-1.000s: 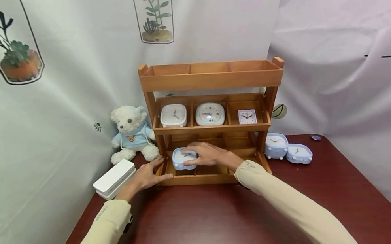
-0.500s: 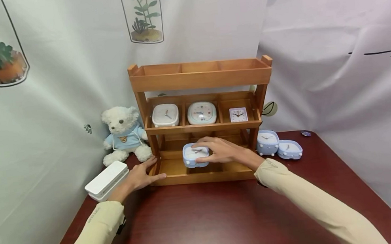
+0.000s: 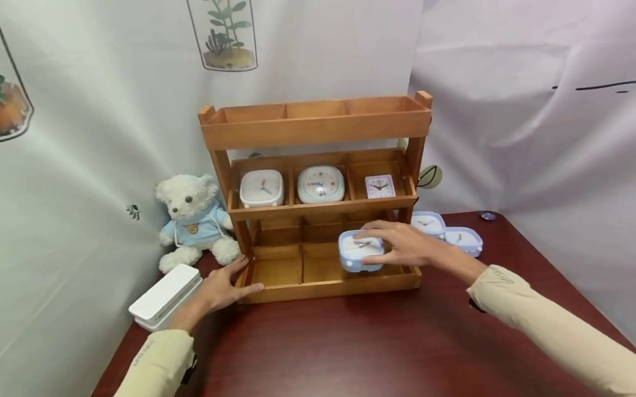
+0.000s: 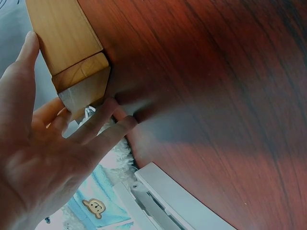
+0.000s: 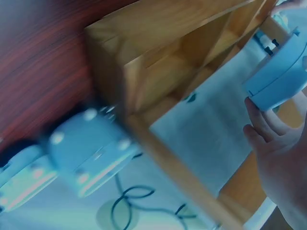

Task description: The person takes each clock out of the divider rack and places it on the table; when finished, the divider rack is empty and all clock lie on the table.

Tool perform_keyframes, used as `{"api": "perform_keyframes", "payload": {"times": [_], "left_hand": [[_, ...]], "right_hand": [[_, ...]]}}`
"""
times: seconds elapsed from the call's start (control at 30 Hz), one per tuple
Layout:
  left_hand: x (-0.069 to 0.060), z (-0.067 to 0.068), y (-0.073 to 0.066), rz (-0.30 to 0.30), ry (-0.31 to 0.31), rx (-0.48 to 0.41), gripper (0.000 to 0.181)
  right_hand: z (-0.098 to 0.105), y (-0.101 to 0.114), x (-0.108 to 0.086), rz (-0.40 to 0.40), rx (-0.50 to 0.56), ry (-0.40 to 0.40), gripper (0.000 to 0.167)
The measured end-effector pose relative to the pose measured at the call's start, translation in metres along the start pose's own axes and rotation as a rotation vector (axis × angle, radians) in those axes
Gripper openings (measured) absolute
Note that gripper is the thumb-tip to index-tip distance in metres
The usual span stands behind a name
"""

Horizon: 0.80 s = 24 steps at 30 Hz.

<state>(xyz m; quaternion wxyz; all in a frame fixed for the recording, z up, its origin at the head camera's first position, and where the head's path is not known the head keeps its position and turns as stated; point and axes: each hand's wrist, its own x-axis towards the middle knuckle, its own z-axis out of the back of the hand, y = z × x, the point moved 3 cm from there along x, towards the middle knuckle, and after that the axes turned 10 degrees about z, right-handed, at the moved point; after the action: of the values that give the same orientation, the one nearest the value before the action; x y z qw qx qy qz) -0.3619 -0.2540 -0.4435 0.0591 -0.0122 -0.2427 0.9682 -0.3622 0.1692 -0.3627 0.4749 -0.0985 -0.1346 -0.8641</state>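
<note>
In the head view my right hand (image 3: 407, 245) holds a blue alarm clock (image 3: 351, 253) by its sides, thumb in front and fingers over the top. The clock is in front of the right part of the wooden shelf's (image 3: 327, 289) bottom tier, its white face toward me. The right wrist view shows its blue body (image 5: 276, 74) raised at the fingertips. My left hand (image 3: 217, 290) rests at the shelf's lower left corner, thumb at the front edge. In the left wrist view its fingers (image 4: 103, 124) stretch out past the corner, two tips near the tabletop.
The middle tier holds a white clock (image 3: 261, 188), a round-cornered clock (image 3: 320, 184) and a small square clock (image 3: 380, 186). Two blue clocks (image 3: 428, 223) stand right of the shelf. A teddy bear (image 3: 192, 218) and a white box (image 3: 166, 294) are at left.
My right hand has carried the blue clock rightward from the bottom tier's left compartment, past the middle, to its right part. The left hand stays at the shelf corner. The head view has shifted slightly.
</note>
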Motion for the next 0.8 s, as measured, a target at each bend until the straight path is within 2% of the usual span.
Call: {"api": "perform_keyframes", "payload": {"times": [0.43,0.63,0.8], "left_hand": [[-0.001,0.001,-0.001,0.006,0.006,0.001,0.097],[-0.001,0.001,-0.003,0.000,0.004,0.003,0.097],[-0.002,0.001,-0.002,0.003,0.013,0.010,0.098]], "right_hand": [[0.032,-0.032,-0.067,-0.112,-0.046,-0.029,0.057],[0.035,-0.046,-0.097,-0.160,-0.078,-0.033,0.056],[0.030,-0.058,-0.118,-0.187,-0.068,-0.038,0.056]]}}
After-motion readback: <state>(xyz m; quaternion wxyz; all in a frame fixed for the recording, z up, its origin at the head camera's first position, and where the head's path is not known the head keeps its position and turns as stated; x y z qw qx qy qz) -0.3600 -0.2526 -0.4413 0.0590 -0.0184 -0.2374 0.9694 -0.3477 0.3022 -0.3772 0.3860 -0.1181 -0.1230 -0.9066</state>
